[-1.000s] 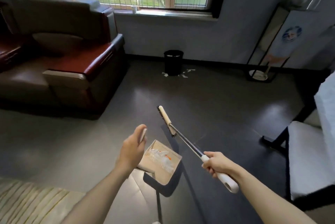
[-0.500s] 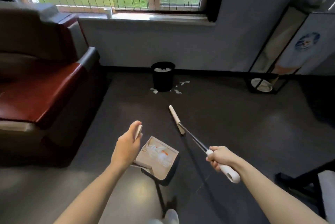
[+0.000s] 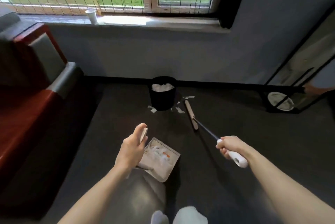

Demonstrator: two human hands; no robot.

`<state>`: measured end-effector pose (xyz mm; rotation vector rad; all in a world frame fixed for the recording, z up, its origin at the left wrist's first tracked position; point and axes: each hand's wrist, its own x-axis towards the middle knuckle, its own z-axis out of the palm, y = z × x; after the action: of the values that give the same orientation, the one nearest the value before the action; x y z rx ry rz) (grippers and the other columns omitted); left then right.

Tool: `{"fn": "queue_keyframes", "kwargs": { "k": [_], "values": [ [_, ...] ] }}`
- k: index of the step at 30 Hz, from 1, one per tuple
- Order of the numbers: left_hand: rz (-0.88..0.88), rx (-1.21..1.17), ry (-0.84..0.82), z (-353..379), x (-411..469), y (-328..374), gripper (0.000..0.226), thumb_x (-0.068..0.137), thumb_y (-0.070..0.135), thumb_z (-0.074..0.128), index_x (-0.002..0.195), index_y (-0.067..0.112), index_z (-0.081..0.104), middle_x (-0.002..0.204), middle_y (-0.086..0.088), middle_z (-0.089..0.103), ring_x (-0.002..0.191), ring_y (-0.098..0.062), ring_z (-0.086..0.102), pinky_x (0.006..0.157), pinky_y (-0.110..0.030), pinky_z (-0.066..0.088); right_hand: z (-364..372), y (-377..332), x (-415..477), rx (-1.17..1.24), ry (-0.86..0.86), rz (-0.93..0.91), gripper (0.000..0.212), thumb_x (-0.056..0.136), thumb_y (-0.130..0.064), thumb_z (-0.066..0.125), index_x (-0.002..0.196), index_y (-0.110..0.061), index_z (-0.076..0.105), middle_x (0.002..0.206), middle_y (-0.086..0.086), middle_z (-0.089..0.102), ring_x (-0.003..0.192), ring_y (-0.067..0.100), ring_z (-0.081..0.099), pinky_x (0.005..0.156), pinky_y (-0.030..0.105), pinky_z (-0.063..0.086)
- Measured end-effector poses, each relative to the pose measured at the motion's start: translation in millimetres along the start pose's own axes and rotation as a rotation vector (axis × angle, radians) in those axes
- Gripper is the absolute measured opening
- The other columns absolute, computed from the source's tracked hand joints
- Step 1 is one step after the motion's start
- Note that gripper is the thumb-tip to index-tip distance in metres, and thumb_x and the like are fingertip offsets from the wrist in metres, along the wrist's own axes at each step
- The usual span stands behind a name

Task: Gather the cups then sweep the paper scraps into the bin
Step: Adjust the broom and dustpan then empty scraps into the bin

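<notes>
My left hand [image 3: 131, 148] grips the upright handle of a pale dustpan [image 3: 159, 160] that holds white scraps and hangs above the dark floor. My right hand [image 3: 229, 146] is closed on the white grip of a long broom [image 3: 204, 129]; its wooden head [image 3: 191, 114] reaches out to the right of the black bin [image 3: 162, 96]. The bin is full of white paper. Several paper scraps [image 3: 152, 109] lie on the floor around its base, left and right. A white cup [image 3: 91, 15] stands on the window sill.
A red and grey armchair [image 3: 36, 82] fills the left side. A black metal rack [image 3: 297, 85] with a white dish at its foot stands at the right wall. The grey wall and window lie straight ahead. My white shoes [image 3: 179, 215] show at the bottom.
I have moved closer to the bin, which now looks larger and nearer. The broom head has reached forward to the bin's right side. Both hands keep their grips.
</notes>
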<state>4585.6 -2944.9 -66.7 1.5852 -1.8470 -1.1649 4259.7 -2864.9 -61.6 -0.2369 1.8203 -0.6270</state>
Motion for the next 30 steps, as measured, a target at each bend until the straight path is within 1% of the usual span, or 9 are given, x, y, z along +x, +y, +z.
{"fn": "queue_keyframes", "kwargs": {
  "k": [4, 8, 11, 14, 18, 20, 23, 27, 30],
  "values": [
    [-0.034, 0.001, -0.002, 19, 73, 24, 0.038, 0.096, 0.024, 0.051, 0.119, 0.052, 0.040, 0.126, 0.001, 0.060, 0.116, -0.014, 0.056, 0.098, -0.037, 0.046, -24, -69, 60, -0.024, 0.045, 0.014, 0.029, 0.086, 0.008, 0.050, 0.110, -0.007, 0.055, 0.058, 0.006, 0.047, 0.033, 0.008, 0.041, 0.034, 0.016, 0.033],
    [-0.087, 0.013, 0.022, 35, 139, 41, 0.037, 0.096, 0.026, 0.050, 0.120, 0.051, 0.040, 0.130, 0.002, 0.058, 0.121, -0.016, 0.054, 0.101, -0.042, 0.044, -38, -139, 131, -0.173, 0.098, -0.026, 0.047, 0.085, 0.006, 0.050, 0.128, -0.013, 0.047, 0.067, 0.010, 0.050, 0.035, 0.010, 0.044, 0.038, 0.017, 0.036],
    [-0.125, 0.011, 0.056, 45, 173, 46, 0.037, 0.096, 0.027, 0.051, 0.125, 0.049, 0.043, 0.131, 0.006, 0.057, 0.122, -0.013, 0.053, 0.102, -0.038, 0.043, -43, -181, 179, -0.311, 0.123, -0.052, 0.049, 0.084, 0.004, 0.048, 0.131, -0.010, 0.047, 0.072, 0.012, 0.053, 0.042, 0.014, 0.045, 0.040, 0.020, 0.038],
    [-0.157, 0.055, 0.104, 52, 210, 49, 0.036, 0.095, 0.027, 0.052, 0.127, 0.043, 0.046, 0.125, 0.009, 0.060, 0.117, -0.012, 0.056, 0.096, -0.035, 0.046, -51, -224, 228, -0.437, 0.107, -0.053, 0.037, 0.083, 0.003, 0.050, 0.119, -0.008, 0.051, 0.069, 0.012, 0.055, 0.047, 0.017, 0.049, 0.046, 0.024, 0.042],
    [-0.225, 0.054, 0.138, 48, 231, 53, 0.036, 0.094, 0.027, 0.054, 0.121, 0.049, 0.047, 0.115, 0.022, 0.059, 0.107, 0.004, 0.053, 0.087, -0.026, 0.043, -52, -260, 268, -0.631, 0.046, -0.003, 0.011, 0.084, 0.000, 0.051, 0.093, 0.000, 0.057, 0.067, 0.014, 0.055, 0.063, 0.026, 0.054, 0.062, 0.032, 0.044],
    [-0.249, 0.064, 0.147, 49, 237, 55, 0.036, 0.094, 0.027, 0.054, 0.123, 0.047, 0.049, 0.114, 0.021, 0.060, 0.108, 0.002, 0.054, 0.089, -0.027, 0.044, -46, -269, 274, -0.752, 0.000, 0.008, 0.010, 0.083, -0.002, 0.051, 0.090, -0.001, 0.058, 0.068, 0.014, 0.058, 0.064, 0.027, 0.056, 0.063, 0.033, 0.045],
    [-0.260, 0.084, 0.134, 52, 242, 58, 0.036, 0.094, 0.025, 0.054, 0.125, 0.041, 0.050, 0.113, 0.018, 0.061, 0.110, -0.005, 0.057, 0.091, -0.030, 0.045, -35, -272, 265, -0.924, -0.050, 0.019, 0.027, 0.078, -0.003, 0.051, 0.103, -0.005, 0.061, 0.070, 0.013, 0.063, 0.062, 0.026, 0.059, 0.063, 0.036, 0.049],
    [-0.238, 0.127, 0.148, 50, 239, 60, 0.034, 0.094, 0.024, 0.054, 0.125, 0.037, 0.051, 0.111, 0.013, 0.064, 0.106, -0.010, 0.060, 0.082, -0.027, 0.044, -24, -259, 238, -1.031, -0.072, 0.045, 0.047, 0.077, -0.003, 0.050, 0.123, -0.008, 0.058, 0.087, 0.014, 0.069, 0.075, 0.027, 0.062, 0.074, 0.037, 0.054],
    [-0.220, 0.159, 0.130, 55, 232, 61, 0.035, 0.094, 0.023, 0.054, 0.127, 0.034, 0.050, 0.111, 0.004, 0.066, 0.103, -0.018, 0.062, 0.080, -0.030, 0.045, -16, -244, 209, -1.009, -0.127, 0.086, 0.052, 0.080, -0.003, 0.050, 0.132, -0.010, 0.054, 0.070, 0.008, 0.063, 0.068, 0.023, 0.059, 0.068, 0.034, 0.050]
  ]
}}
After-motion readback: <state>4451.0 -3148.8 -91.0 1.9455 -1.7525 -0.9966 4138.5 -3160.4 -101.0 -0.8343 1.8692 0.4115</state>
